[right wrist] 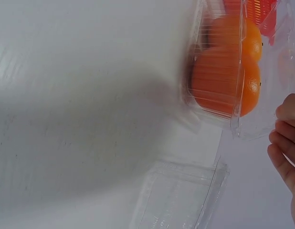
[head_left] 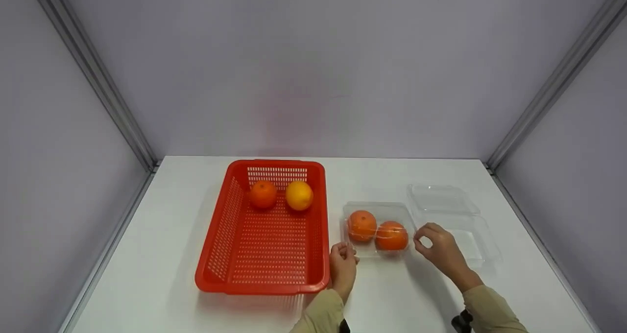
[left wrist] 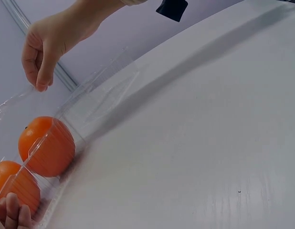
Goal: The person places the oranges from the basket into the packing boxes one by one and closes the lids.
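Note:
A clear plastic clamshell box (head_left: 379,206) holds two oranges side by side, the left orange (head_left: 362,226) and the right orange (head_left: 392,236). My right hand (head_left: 443,252) pinches the edge of its clear lid (left wrist: 16,102) between thumb and forefinger, at the box's right side. In the left wrist view the lid slopes over the fruit, raised at that edge. My left hand (head_left: 344,269) grips the box's front left corner with curled fingers; its fingertips (left wrist: 13,207) show in front of an orange, and its thumb is hidden there.
Left of the box stands a red plastic basket (head_left: 327,225) with an orange (head_left: 263,194) and a yellower citrus fruit (head_left: 299,196) near its back. On the right, a second clear clamshell box (head_left: 470,242) lies opened out on the white table (head_left: 147,254). Grey walls enclose the back and sides.

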`<state>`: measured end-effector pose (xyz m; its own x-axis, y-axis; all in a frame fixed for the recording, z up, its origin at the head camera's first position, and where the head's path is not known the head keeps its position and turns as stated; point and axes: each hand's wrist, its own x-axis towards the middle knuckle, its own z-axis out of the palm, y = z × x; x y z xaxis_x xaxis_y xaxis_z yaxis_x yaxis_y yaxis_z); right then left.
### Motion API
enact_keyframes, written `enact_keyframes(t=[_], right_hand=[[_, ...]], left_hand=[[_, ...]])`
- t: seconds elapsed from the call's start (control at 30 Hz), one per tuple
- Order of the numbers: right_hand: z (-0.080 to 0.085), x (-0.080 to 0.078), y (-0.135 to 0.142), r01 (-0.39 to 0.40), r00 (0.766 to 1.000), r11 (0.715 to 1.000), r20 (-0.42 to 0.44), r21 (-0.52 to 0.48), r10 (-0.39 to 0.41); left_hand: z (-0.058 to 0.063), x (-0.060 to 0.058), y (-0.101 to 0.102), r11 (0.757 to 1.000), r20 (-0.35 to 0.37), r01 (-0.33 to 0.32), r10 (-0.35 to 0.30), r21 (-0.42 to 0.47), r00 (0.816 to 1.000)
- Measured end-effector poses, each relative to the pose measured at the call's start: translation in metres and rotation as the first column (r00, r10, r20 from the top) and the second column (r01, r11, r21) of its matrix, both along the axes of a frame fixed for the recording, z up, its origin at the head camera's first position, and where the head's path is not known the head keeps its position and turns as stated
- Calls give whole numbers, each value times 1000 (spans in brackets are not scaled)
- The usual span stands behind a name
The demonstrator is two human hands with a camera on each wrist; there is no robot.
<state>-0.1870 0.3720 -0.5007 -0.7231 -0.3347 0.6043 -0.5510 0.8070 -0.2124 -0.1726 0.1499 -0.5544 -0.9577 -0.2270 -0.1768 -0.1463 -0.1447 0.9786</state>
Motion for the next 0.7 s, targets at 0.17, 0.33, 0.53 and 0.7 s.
enact_keyframes(t=[0.17, 0.33, 0.53, 0.7], right_hand=[[-3, -1, 0, -18, 1000, 999, -21, 39, 19], [-6, 0, -1, -22, 999, 997, -23, 70, 24], [-8, 0, -3, -58, 997, 994, -40, 91, 62], [-11, 0, -2, -72, 995, 992, -61, 108, 79]], left_hand=[[0, 0, -1, 1000, -10, 0, 0, 2, 1000], [1, 1, -1, 1000, -3, 10, -10, 0, 1000], [1, 1, -1, 1000, 4, 13, -13, 1, 1000], [2, 1, -2, 1000, 25, 31, -31, 5, 999]])
